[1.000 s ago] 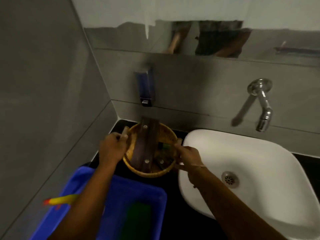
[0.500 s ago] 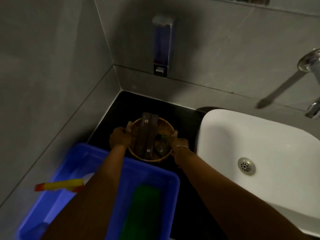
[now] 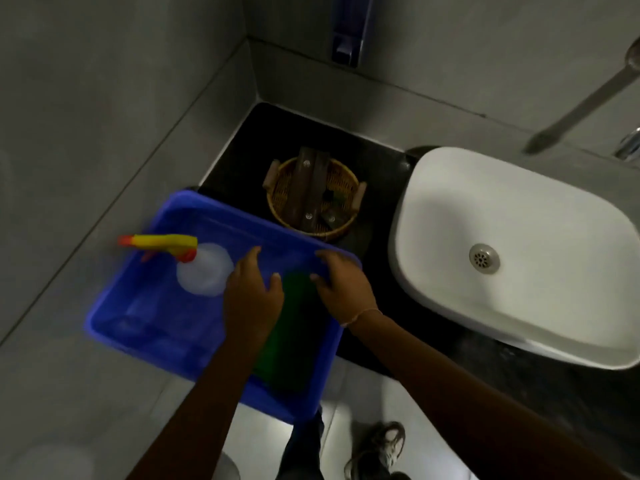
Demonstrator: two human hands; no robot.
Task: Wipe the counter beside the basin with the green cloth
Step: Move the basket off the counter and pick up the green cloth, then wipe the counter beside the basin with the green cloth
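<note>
A folded green cloth [image 3: 294,327] lies in the right half of a blue plastic tub [image 3: 145,306] that overhangs the front of the black counter [image 3: 377,209]. My left hand [image 3: 251,296] hovers over the tub with fingers spread, just left of the cloth. My right hand [image 3: 343,285] hangs over the cloth's far end near the tub's right rim, fingers apart and empty. The white basin [image 3: 540,216] sits on the counter to the right.
A round wicker basket [image 3: 280,195] holding dark wooden pieces stands on the counter behind the tub. A clear spray bottle [image 3: 204,271] with a yellow and orange trigger lies in the tub. Grey tiled walls close the corner; a soap dispenser [image 3: 349,29] hangs above. A shoe [image 3: 381,448] is on the floor below.
Both hands let go of the wicker basket, which now rests on the counter, and drew back over the blue tub. The view has tilted further down.
</note>
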